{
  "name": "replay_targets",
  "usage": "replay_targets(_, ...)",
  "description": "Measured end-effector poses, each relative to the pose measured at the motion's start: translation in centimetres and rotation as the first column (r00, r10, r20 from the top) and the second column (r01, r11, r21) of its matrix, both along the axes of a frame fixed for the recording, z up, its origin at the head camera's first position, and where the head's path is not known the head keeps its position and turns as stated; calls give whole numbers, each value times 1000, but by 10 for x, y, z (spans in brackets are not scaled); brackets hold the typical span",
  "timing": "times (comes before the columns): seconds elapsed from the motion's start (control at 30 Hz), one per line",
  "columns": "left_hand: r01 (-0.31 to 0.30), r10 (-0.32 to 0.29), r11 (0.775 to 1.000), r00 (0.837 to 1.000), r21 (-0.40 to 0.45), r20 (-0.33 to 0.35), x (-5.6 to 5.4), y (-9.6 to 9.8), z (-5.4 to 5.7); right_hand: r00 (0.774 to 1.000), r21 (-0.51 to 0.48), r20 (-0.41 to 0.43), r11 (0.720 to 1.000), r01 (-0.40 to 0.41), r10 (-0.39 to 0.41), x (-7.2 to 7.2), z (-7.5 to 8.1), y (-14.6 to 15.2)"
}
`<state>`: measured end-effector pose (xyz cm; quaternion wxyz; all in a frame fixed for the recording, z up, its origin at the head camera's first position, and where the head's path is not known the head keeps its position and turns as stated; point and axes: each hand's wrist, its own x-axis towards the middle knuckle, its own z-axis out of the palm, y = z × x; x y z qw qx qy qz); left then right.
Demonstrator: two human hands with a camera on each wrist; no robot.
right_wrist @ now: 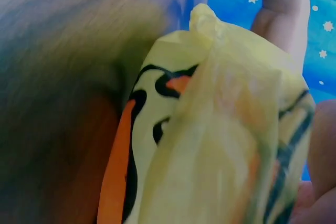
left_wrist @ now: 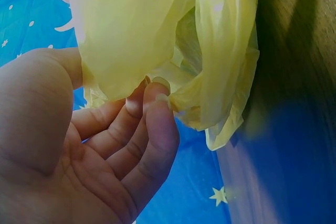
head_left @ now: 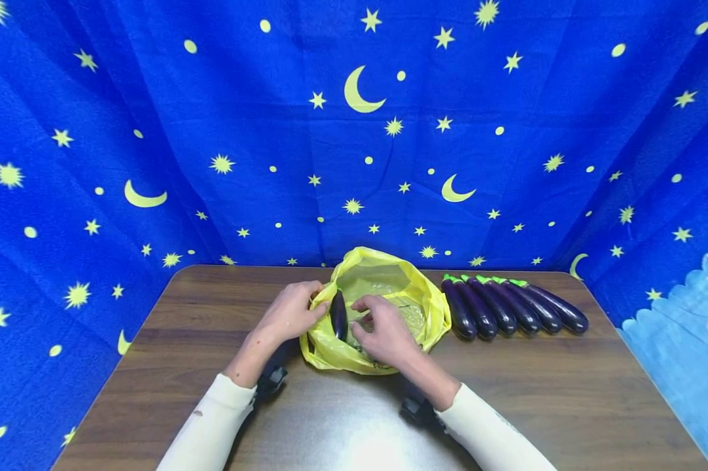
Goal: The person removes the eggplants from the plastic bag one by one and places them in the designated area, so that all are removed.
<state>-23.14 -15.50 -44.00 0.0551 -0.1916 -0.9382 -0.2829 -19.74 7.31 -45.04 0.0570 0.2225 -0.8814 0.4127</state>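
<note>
A yellow plastic bag (head_left: pixel 430 297) stands with its mouth wide open in the middle of the table. Inside, against its left wall, an eggplant (head_left: pixel 339 315) leans nearly upright. My left hand (head_left: pixel 292 311) pinches the bag's left rim; in the left wrist view its fingers (left_wrist: pixel 160 124) curl against the thin plastic. Over the bag's mouth, my right hand (head_left: pixel 385 330) has its fingers loosely bent, a little to the right of the eggplant and apart from it, holding nothing. The bag's printed side (right_wrist: pixel 210 129) hides most of the right hand in the right wrist view.
Right of the bag, several eggplants (head_left: pixel 510 311) lie side by side in a slanted row, green stem ends toward the back. A blue curtain (head_left: pixel 271 131) with moons and stars hangs behind the brown wooden table (head_left: pixel 566 392).
</note>
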Motion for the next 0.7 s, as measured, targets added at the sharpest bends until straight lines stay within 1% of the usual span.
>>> replay_targets(0.13,-3,3,1000,1000,-8,-4,0,0,0,998,27,27,998,53,-54,-1,0,-9)
replay_targets(0.33,-8,9,1000,1000,-11,9,-1,0,0,987,74,80,988,137,-143,-5,3,-19)
replay_targets(0.47,-8,8,1000,1000,-15,4,0,0,0,982,105,91,982,155,-165,-10,3,-24)
replay_targets(0.7,3,-3,1000,1000,-13,-9,-2,0,-1,978,174,118,973,148,-170,-13,2,-30)
